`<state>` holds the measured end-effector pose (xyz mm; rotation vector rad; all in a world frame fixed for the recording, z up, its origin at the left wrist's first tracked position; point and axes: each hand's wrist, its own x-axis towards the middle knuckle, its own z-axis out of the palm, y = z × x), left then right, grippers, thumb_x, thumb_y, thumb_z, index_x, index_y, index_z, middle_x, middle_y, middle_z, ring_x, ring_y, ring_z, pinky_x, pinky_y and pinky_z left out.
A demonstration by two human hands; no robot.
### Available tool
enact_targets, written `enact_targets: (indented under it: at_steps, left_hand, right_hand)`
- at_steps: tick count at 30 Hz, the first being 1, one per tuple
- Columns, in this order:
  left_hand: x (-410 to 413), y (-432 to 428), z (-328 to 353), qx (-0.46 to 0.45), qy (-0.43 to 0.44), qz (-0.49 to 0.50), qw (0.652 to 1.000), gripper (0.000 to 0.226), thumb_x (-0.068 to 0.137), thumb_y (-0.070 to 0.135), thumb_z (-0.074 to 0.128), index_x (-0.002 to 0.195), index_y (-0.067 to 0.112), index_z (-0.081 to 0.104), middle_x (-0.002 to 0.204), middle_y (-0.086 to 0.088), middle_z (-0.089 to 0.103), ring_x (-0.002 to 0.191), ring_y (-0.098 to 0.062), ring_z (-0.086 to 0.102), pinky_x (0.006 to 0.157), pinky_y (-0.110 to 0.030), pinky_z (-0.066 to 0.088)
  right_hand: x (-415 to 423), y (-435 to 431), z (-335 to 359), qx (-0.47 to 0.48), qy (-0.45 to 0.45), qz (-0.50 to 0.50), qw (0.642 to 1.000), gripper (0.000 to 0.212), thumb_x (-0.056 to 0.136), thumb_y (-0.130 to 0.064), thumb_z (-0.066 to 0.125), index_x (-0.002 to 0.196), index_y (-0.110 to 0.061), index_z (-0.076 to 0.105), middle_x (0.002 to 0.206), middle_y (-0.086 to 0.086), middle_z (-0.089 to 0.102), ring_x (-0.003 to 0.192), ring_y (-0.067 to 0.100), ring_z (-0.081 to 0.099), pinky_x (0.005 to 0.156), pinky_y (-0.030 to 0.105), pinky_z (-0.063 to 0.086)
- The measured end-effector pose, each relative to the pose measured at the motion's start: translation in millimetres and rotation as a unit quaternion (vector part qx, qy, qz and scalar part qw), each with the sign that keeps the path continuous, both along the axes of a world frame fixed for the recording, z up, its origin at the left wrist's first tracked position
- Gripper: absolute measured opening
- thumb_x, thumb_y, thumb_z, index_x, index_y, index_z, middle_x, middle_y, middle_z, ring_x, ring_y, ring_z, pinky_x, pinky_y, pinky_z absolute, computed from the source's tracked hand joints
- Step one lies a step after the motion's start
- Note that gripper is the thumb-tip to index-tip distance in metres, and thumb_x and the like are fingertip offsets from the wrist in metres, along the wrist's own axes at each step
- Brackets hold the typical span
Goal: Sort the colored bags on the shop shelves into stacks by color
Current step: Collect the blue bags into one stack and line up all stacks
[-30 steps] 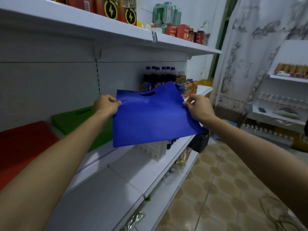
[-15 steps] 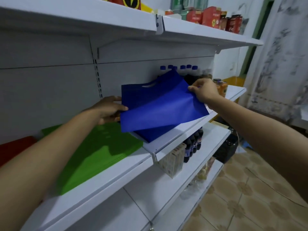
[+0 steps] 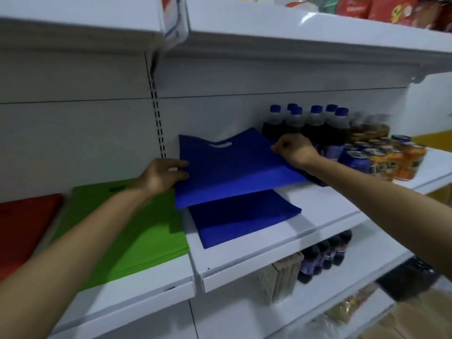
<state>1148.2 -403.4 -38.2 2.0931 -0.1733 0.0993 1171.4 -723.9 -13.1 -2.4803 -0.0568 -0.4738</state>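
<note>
We had carried the blue bag [image 3: 232, 172] from open air to just above the blue stack [image 3: 244, 216], at three o'clock of the green stack [image 3: 127, 228], left hand [image 3: 163, 176] pinching its nine-o'clock edge, right hand [image 3: 293, 149] pinching its three-o'clock edge, so seemingly only release remained.

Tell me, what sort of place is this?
Probably a small shop: white shelves carry rows of dark drink bottles and canned drinks, with packaged snacks on the shelf above.
</note>
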Motion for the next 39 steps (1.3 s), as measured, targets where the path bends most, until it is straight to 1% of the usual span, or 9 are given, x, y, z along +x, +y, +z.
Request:
enact_targets:
  at_steps: [4, 7, 14, 20, 25, 30, 34, 37, 39]
  left_hand:
    - [-3, -24, -38, 0.128, 0.055, 0.030, 0.990, 0.043, 0.090, 0.016, 0.062, 0.132, 0.012, 0.055, 0.126, -0.014, 0.056, 0.103, -0.023, 0.057, 0.084, -0.026, 0.046]
    - [-5, -39, -53, 0.205, 0.066, 0.037, 0.976, 0.043, 0.092, 0.022, 0.060, 0.133, 0.013, 0.054, 0.133, -0.010, 0.053, 0.119, -0.023, 0.051, 0.084, -0.018, 0.035]
    - [-3, -51, -62, 0.266, 0.080, 0.108, 0.955, 0.039, 0.089, 0.017, 0.063, 0.128, 0.016, 0.058, 0.109, -0.005, 0.058, 0.093, -0.016, 0.052, 0.075, -0.019, 0.036]
    - [1, -57, -63, 0.320, 0.111, 0.147, 0.929, 0.054, 0.088, 0.024, 0.066, 0.137, 0.012, 0.048, 0.136, -0.011, 0.049, 0.121, -0.026, 0.051, 0.095, -0.028, 0.041]
    - [1, -65, -62, 0.335, 0.126, 0.141, 0.923, 0.049, 0.092, 0.027, 0.060, 0.138, 0.016, 0.046, 0.135, -0.008, 0.052, 0.119, -0.024, 0.052, 0.089, -0.026, 0.043]
    - [4, -70, -60, 0.269, 0.148, 0.149, 0.940, 0.054, 0.091, 0.030, 0.061, 0.140, 0.012, 0.043, 0.142, -0.007, 0.046, 0.126, -0.024, 0.048, 0.095, -0.027, 0.041]
    - [7, -70, -59, 0.151, 0.150, 0.197, 0.957, 0.050, 0.090, 0.028, 0.064, 0.134, 0.007, 0.050, 0.137, -0.012, 0.050, 0.122, -0.029, 0.051, 0.096, -0.031, 0.042]
    - [5, -71, -59, 0.058, 0.152, 0.219, 0.962, 0.032, 0.089, 0.025, 0.065, 0.115, 0.007, 0.060, 0.099, -0.017, 0.064, 0.093, -0.036, 0.061, 0.078, -0.037, 0.049]
    - [4, -73, -58, 0.012, 0.149, 0.232, 0.961, 0.016, 0.090, 0.023, 0.063, 0.093, 0.008, 0.059, 0.067, -0.007, 0.051, 0.062, -0.025, 0.050, 0.058, -0.029, 0.039]
  right_hand:
    - [26, -14, -38, -0.042, 0.039, 0.035, 0.998, 0.025, 0.093, -0.031, 0.057, 0.081, -0.010, 0.065, 0.089, 0.008, 0.067, 0.083, 0.024, 0.061, 0.074, 0.039, 0.050]
    - [40, -19, -62, -0.085, 0.065, 0.061, 0.992, 0.025, 0.093, -0.036, 0.055, 0.082, -0.016, 0.064, 0.087, 0.003, 0.067, 0.081, 0.021, 0.061, 0.070, 0.035, 0.048]
    - [57, -28, -88, -0.140, 0.099, 0.073, 0.982, 0.023, 0.094, -0.039, 0.051, 0.087, -0.019, 0.063, 0.086, -0.001, 0.064, 0.078, 0.018, 0.059, 0.061, 0.028, 0.042]
    - [62, -32, -102, -0.190, 0.123, 0.080, 0.971, 0.024, 0.093, -0.037, 0.050, 0.082, -0.017, 0.057, 0.083, 0.003, 0.063, 0.077, 0.021, 0.060, 0.061, 0.029, 0.045]
    - [67, -38, -105, -0.144, 0.154, 0.096, 0.973, 0.019, 0.093, -0.031, 0.054, 0.095, -0.014, 0.062, 0.091, 0.006, 0.065, 0.083, 0.023, 0.062, 0.074, 0.037, 0.053]
    - [73, -40, -109, -0.098, 0.196, 0.119, 0.968, 0.032, 0.095, -0.028, 0.053, 0.102, -0.001, 0.069, 0.101, 0.017, 0.068, 0.089, 0.028, 0.064, 0.075, 0.036, 0.051]
    - [73, -39, -110, -0.099, 0.203, 0.122, 0.966, 0.036, 0.099, -0.025, 0.047, 0.095, 0.005, 0.066, 0.095, 0.022, 0.067, 0.075, 0.023, 0.058, 0.065, 0.030, 0.044]
    - [71, -36, -108, -0.139, 0.199, 0.122, 0.962, 0.037, 0.101, -0.027, 0.041, 0.085, -0.001, 0.062, 0.087, 0.016, 0.064, 0.072, 0.022, 0.057, 0.057, 0.028, 0.041]
    - [69, -34, -107, -0.169, 0.185, 0.117, 0.961, 0.039, 0.100, -0.032, 0.042, 0.073, -0.008, 0.054, 0.076, 0.009, 0.059, 0.067, 0.020, 0.056, 0.052, 0.026, 0.039]
